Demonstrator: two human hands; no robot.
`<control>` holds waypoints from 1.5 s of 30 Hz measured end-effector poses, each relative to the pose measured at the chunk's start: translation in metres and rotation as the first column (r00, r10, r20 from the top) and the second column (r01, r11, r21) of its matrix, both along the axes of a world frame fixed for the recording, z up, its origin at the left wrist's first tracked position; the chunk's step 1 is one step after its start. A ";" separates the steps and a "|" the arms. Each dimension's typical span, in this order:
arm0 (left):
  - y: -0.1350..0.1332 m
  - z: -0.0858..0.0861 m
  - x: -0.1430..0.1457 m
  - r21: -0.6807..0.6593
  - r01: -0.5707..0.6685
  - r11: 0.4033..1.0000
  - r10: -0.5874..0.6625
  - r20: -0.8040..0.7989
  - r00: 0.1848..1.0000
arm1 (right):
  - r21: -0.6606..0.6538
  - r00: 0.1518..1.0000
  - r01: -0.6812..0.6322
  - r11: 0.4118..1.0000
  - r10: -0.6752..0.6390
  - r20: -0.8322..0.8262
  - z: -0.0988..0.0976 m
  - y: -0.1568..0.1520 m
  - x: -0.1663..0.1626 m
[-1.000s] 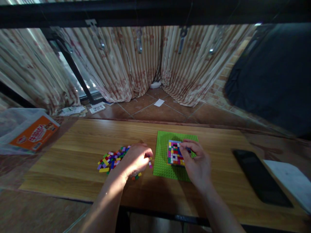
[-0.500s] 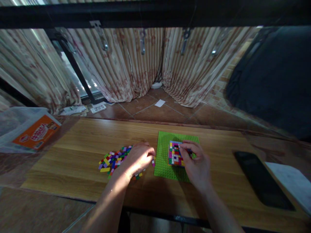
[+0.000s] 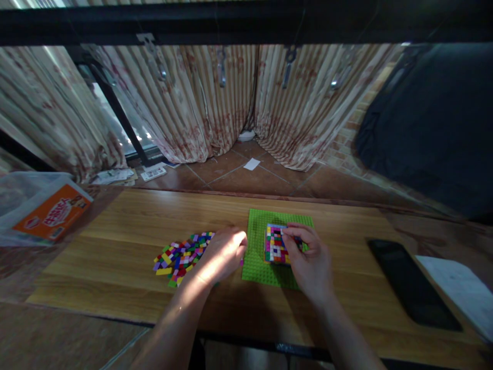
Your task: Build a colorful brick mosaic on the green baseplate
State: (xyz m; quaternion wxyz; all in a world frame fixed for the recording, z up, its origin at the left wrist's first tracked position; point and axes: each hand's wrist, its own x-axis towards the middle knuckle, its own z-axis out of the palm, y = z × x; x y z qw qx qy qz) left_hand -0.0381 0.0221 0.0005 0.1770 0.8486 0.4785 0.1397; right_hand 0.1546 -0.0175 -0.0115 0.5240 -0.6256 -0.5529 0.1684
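Observation:
A green studded baseplate (image 3: 256, 267) lies on the wooden table. On it stands a low block built of small toy bricks (image 3: 275, 252) in many colours. My right hand (image 3: 311, 257) is over the right side of this block, thumb and forefinger pinched together at its top; what sits between the fingertips is too small to make out. Left of the baseplate is a loose pile of coloured bricks (image 3: 179, 259). My left hand (image 3: 227, 249) rests at the pile's right edge with its fingers curled down, and whatever they hold is hidden beneath the hand.
On the table's right lie a black phone-like slab (image 3: 414, 285) and a white sheet of paper (image 3: 458, 288). A clear plastic tub (image 3: 34, 205) with an orange label is at the left. Striped curtains (image 3: 215, 103) hang beyond the table, above a tiled floor (image 3: 227, 172).
My left hand has shifted slightly right and its fingers have curled in more. My right hand keeps its pinch at the brick block. The whole view has slid a little.

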 end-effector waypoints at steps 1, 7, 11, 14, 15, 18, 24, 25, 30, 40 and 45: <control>0.000 -0.001 0.001 -0.006 -0.013 1.000 0.013 0.013 1.000 | 0.000 1.000 0.000 1.000 0.000 -0.002 0.000 0.000 0.000; -0.003 -0.004 0.009 -0.013 -0.085 0.996 0.086 0.192 0.978 | -0.001 1.000 -0.001 1.000 0.001 0.010 0.000 0.000 0.001; -0.007 -0.002 0.020 0.024 -0.043 0.999 0.031 0.367 0.930 | 0.013 1.000 -0.012 1.000 0.012 0.018 -0.002 0.001 0.003; -0.009 -0.003 0.030 0.033 -0.028 0.999 0.011 0.431 0.902 | 0.027 1.000 -0.013 1.000 0.013 0.016 -0.004 0.001 0.004; -0.010 -0.004 0.033 0.026 -0.026 0.999 0.012 0.440 0.898 | 0.029 1.000 -0.014 0.999 0.013 0.016 -0.005 0.001 0.004; -0.010 -0.008 0.038 0.007 -0.033 0.999 0.026 0.452 0.891 | 0.029 1.000 -0.019 0.999 0.019 0.012 -0.005 0.001 0.004; -0.010 -0.014 0.040 -0.006 -0.073 0.997 0.067 0.488 0.870 | 0.004 1.000 -0.025 1.000 0.025 0.004 -0.004 0.000 0.003; -0.010 -0.014 0.041 -0.005 -0.084 0.996 0.076 0.498 0.864 | 0.003 1.000 -0.023 1.000 0.023 0.011 -0.004 0.000 0.003; -0.011 -0.014 0.043 0.020 -0.131 0.991 0.101 0.518 0.849 | -0.012 0.998 -0.004 1.000 0.005 0.061 -0.003 -0.001 0.000; -0.014 -0.012 0.046 -0.027 -0.144 0.989 0.137 0.523 0.841 | -0.042 0.996 0.003 0.999 0.001 0.093 -0.001 -0.001 -0.006; -0.015 -0.013 0.046 -0.017 -0.140 0.990 0.130 0.504 0.854 | -0.050 0.995 0.011 0.999 -0.006 0.095 0.000 0.000 -0.010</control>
